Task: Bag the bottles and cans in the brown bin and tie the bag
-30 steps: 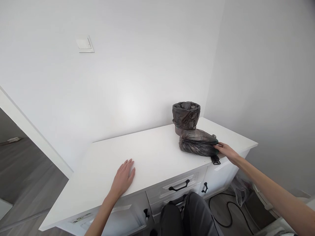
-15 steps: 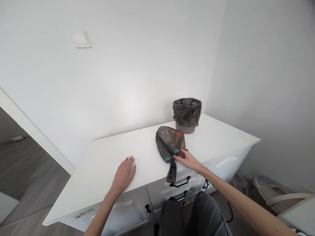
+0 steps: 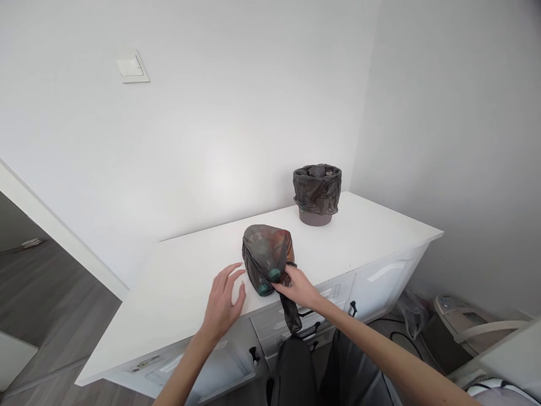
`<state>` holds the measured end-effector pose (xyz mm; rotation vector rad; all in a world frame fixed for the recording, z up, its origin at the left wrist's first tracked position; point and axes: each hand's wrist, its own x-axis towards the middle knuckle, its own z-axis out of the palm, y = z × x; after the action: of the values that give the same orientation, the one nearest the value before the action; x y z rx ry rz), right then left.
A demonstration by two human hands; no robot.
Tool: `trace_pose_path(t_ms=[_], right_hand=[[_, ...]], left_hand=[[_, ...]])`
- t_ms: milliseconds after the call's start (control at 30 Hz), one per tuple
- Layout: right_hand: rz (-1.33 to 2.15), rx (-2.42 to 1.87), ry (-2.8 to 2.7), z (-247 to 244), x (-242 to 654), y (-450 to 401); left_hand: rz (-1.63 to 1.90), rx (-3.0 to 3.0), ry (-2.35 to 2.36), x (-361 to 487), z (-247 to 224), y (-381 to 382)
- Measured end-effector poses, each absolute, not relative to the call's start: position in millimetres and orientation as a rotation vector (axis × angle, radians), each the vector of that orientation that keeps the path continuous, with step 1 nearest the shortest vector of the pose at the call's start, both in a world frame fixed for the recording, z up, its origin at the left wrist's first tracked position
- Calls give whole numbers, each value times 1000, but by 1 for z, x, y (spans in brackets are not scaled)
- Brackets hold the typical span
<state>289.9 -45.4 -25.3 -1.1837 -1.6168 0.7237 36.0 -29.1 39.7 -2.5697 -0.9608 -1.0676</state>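
Observation:
A dark see-through garbage bag [image 3: 264,248], gathered at its neck, rests on the white countertop [image 3: 203,248] near the front edge. Green-capped items and something orange-red show through its film. My right hand [image 3: 298,286] grips the bag at its gathered neck, and the loose end hangs over the counter edge. Just left of the bag, my left hand [image 3: 225,296] is raised with fingers spread and curved, holding nothing. Whether its fingertips touch the film I cannot tell.
Behind the bag stands a small bin [image 3: 316,217] lined with another dark garbage bag. A light switch [image 3: 132,66] is on the wall. Drawer fronts with black handles run below the counter. A beige appliance [image 3: 460,321] sits on the floor at right.
The garbage bag has moved left and toward me in my right hand. My left hand has lifted off the countertop and come right, close to the bag.

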Motion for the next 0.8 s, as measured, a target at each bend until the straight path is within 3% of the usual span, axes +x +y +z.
trace_pose_path(t_ms=[200, 467, 800], right_hand=[[335, -1225, -1553, 5, 279, -75], [389, -1129, -1422, 35, 293, -105], [710, -1032, -1315, 16, 282, -127]], left_hand=[[-834, -2733, -568, 96, 72, -55], [-773, -2640, -593, 114, 90, -37], [-1288, -2570, -927, 114, 102, -57]])
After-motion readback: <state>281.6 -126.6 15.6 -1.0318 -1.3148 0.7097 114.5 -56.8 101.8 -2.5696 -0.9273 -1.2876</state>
